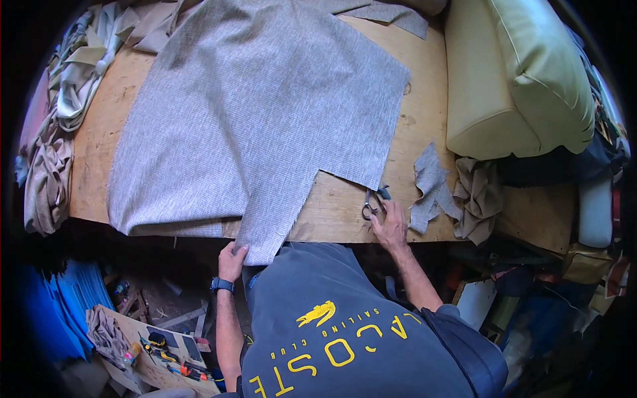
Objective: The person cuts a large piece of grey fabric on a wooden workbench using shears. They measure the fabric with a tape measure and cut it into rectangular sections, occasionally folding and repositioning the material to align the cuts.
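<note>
Left hand pinches grey cloth by its narrow tail at table front edge; rest spread across table. Right hand at scissors, just beside cloth corner; can't tell if fingers grip. Scraps lie to the right.

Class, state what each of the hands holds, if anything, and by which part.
Left hand: grey fabric, by its near corner. Right hand: at the handles of the scissors; whether gripped cannot be told.
</note>
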The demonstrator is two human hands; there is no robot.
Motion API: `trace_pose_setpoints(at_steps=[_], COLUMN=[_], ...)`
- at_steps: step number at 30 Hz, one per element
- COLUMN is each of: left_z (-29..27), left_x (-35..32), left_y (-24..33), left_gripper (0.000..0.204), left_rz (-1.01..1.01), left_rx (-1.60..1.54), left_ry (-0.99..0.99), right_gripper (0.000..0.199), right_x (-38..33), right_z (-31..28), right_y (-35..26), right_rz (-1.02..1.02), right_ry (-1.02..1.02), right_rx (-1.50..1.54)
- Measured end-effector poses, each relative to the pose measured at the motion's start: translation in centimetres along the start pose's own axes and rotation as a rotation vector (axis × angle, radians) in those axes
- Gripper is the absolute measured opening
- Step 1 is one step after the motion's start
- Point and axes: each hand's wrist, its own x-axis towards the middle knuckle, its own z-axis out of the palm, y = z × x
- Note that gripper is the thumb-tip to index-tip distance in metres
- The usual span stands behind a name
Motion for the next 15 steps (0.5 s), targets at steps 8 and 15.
trace_pose_setpoints(at_steps=[8,15], left_z=[-0.2,0.3], left_x=[0.8,1.2], left_y=[-0.1,-0.5], left_gripper=[0.031,0.030], left_rz=[-0.045,-0.046], left_rx=[0.091,0.096], left_ry=[0.008,0.055], right_gripper=[0.048,0.035], right_x=[2.1,1.2], right_z=[1.2,-2.4], right_y=[2.3,5.3], right_rz=[-0.058,0.242], right_ry=[-0.038,-0.503], right_rx=[-0.083,0.158])
